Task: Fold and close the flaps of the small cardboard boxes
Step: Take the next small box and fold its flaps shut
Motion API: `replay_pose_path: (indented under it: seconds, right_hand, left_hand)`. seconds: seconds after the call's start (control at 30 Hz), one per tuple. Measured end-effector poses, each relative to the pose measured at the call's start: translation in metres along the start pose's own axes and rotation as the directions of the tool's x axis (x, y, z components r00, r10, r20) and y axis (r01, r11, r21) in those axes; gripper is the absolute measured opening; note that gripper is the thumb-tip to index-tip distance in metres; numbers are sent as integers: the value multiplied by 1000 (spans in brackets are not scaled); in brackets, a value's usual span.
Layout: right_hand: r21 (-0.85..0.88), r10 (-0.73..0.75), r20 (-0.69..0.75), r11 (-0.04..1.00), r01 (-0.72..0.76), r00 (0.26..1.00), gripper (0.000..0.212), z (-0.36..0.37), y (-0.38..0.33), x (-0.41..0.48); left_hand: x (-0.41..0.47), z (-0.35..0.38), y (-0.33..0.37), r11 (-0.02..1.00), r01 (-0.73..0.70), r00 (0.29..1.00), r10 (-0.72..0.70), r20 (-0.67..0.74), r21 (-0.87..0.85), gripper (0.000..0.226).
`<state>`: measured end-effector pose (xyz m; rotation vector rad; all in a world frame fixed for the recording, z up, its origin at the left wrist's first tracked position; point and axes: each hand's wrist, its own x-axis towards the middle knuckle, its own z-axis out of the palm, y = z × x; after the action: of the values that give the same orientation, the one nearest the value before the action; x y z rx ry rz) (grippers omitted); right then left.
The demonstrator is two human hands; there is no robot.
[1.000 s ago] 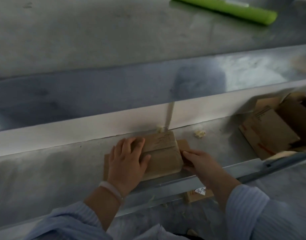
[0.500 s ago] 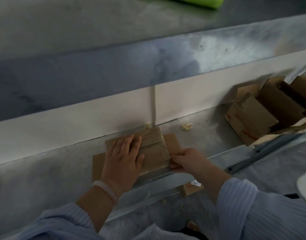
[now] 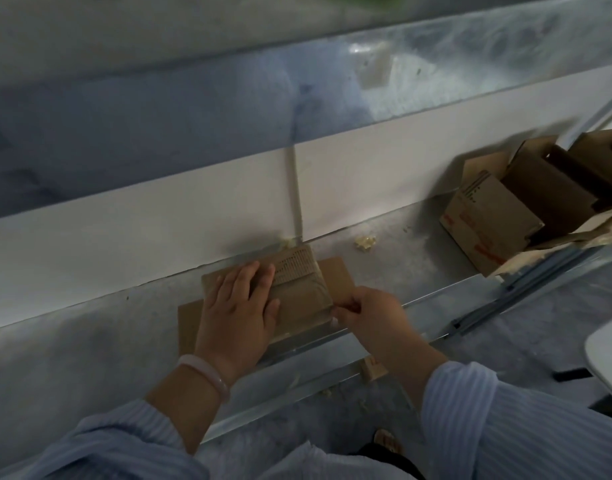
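A small brown cardboard box [image 3: 303, 296] lies on the metal shelf [image 3: 90, 341], its top flaps folded down and printed lines on the far flap. One side flap [image 3: 335, 275] lies flat to its right and another [image 3: 188, 327] sticks out to its left. My left hand [image 3: 238, 313] presses flat on the box top, fingers straight. My right hand [image 3: 367, 315] pinches the near edge of the right flap at the box's front right corner.
Several open cardboard boxes [image 3: 498, 216] lean together at the right end of the shelf. A white back panel [image 3: 159, 230] rises behind the box. Small crumbs of filler [image 3: 365, 242] lie near it. A cardboard scrap [image 3: 372, 368] lies below the shelf lip.
The view has shifted so everything sits further left and lower. My right hand has slid from the box's right side toward its front right corner and now pinches the flap edge. The left hand stays pressed.
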<state>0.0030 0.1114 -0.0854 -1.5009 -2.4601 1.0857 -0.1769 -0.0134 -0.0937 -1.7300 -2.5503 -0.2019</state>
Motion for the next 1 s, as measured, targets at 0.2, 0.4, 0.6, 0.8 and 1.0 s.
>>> replay_pose_path:
  seconds: [0.2,0.4,0.6,0.8,1.0]
  right_hand:
    - [20,-27,53,999,26,998,31,-3,3,2]
    - [543,62,121,831,-118,991,14,-7,0,-1]
    - [524,60,-146,851,26,987,11,-27,-18,10]
    - [690,122,-130,723,1,984,1,-32,-22,42]
    - [842,141,34,529,-105,989,10,-25,-24,43]
  left_hand:
    - [1,-1,2,1000,10,1000,-10,13,10,56]
    - [2,-1,1,1000,8,1000,-8,21,15,55]
    - [0,0,0,1000,-30,999,30,10,7,53]
    - [-1,1,-2,999,-43,999,43,0,-1,53]
    - [-1,0,-3,999,-37,999,37,-6,-15,53]
